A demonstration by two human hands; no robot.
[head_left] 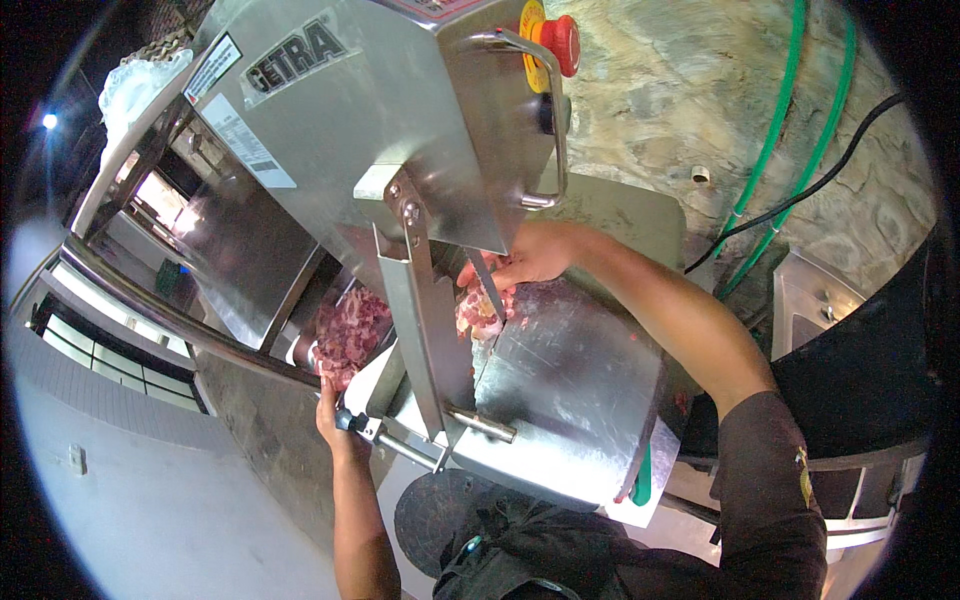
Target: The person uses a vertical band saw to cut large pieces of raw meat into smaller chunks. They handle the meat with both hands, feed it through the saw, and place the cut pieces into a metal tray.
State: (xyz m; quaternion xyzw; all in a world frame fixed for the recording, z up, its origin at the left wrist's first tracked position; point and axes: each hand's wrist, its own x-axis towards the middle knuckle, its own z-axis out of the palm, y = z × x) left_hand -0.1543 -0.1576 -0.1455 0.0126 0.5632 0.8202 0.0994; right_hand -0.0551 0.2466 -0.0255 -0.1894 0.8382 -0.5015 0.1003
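This place seems to be a butcher's workroom. A large steel meat saw point(345, 120) with a red stop button point(562, 46) stands in the middle, raw cut meat point(352, 328) lies to its left, and a steel worktable point(570, 390) spreads to the right.

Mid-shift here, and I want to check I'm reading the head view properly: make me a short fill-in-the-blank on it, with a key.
1. The left hand is at the larger of two piles of raw ____.
2. The right hand is at the smaller pile, which lies to the ____ of the larger one in the picture.
3. The stop button on the meat saw is coloured ____.
4. The two hoses against the stone wall are coloured ____.

Missing words: meat; right; red; green.
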